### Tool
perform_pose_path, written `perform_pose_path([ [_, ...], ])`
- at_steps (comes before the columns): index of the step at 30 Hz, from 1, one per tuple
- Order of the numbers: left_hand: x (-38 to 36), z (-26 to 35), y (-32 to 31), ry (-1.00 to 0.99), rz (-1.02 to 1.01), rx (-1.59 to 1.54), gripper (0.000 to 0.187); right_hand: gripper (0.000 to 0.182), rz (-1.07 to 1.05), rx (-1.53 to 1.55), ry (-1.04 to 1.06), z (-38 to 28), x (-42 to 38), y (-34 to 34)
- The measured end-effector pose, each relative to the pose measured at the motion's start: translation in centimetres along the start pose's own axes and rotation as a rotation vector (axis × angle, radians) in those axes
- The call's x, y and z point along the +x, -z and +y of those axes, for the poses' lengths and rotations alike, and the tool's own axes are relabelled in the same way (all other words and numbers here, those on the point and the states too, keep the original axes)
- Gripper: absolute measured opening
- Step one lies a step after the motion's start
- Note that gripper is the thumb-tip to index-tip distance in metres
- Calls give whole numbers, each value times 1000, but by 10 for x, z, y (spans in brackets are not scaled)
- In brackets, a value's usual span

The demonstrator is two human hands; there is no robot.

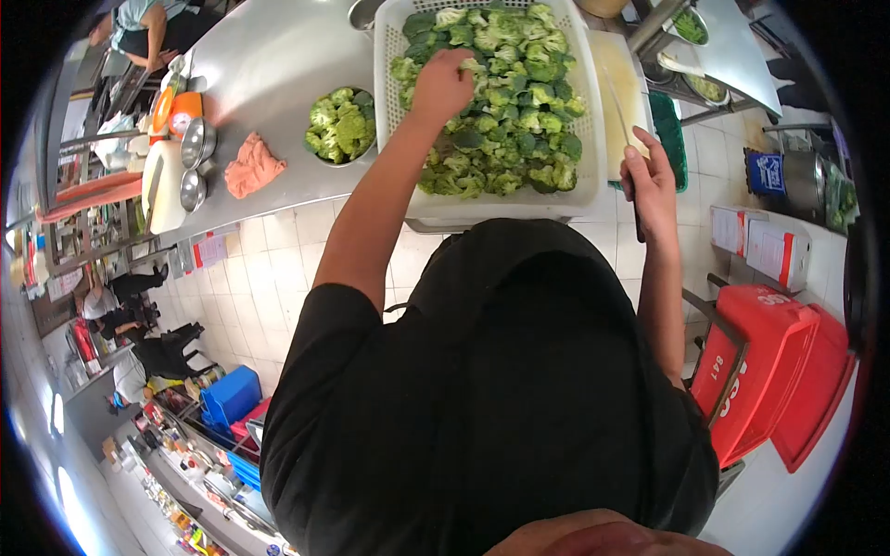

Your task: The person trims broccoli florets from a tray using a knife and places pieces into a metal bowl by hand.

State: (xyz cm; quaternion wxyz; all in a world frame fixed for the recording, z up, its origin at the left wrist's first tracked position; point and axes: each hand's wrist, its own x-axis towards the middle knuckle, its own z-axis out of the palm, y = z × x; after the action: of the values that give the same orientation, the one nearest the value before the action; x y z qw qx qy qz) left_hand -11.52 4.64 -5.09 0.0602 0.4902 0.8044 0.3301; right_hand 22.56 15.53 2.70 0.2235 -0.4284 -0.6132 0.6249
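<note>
A large white perforated crate (590,139) full of cut broccoli florets (505,120) stands at the counter's front edge. My left hand (445,85) reaches over the upper left part of the florets, its fingers bent down among them; what they hold, if anything, is hidden. To the right of the crate, my right hand (651,181) grips the dark handle of a knife, whose long blade (614,104) points up and away over a pale cutting board (619,65). A metal bowl of broccoli (340,128) sits left of the crate.
On the steel counter (269,56) lie an orange cloth (253,167), two small metal bowls (195,144) and an orange scale (184,111). A green crate (669,139) is beyond the board. Red bins (765,361) stand at the right. Another person (153,32) is at the upper left.
</note>
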Motion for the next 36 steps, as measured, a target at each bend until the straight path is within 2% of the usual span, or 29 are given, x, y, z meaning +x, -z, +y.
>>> perform_pose_path([
  [1, -5, 9, 5, -4, 68, -51, 30, 46, -26, 5, 9, -3, -3, -4],
  [4, -22, 49, 15, 132, 22, -280, 30, 47, -147, 6, 142, -9, -2, -16],
  [8, -45, 90, 6, 187, 6, -708, 22, 62, -239, -161, 295, -26, -3, -51],
  [9, -52, 100, 4, 165, 50, -798, 18, 65, -268, -193, 328, -29, -3, -56],
  [12, -67, 121, 14, 168, -24, -938, 19, 73, -316, -300, 334, -40, -2, -66],
  [13, -70, 123, 13, 159, -27, -973, 24, 72, -309, -318, 372, -40, -1, -68],
  [19, -86, 120, 7, 101, 44, -965, 25, 68, -422, -320, 279, -48, -4, -69],
  [22, -90, 127, 12, 157, 37, -1014, 24, 67, -350, -327, 426, -38, -5, -71],
  [25, -90, 132, 13, 167, 42, -946, 24, 67, -392, -340, 315, -43, -8, -67],
  [28, -90, 133, 12, 156, 35, -959, 25, 65, -379, -313, 380, -40, -9, -65],
  [31, -90, 138, 13, 143, 29, -950, 23, 64, -403, -319, 308, -43, -11, -60],
  [36, -87, 134, 3, 18, 115, -731, 17, 57, -372, -208, 330, -37, -8, -60],
])
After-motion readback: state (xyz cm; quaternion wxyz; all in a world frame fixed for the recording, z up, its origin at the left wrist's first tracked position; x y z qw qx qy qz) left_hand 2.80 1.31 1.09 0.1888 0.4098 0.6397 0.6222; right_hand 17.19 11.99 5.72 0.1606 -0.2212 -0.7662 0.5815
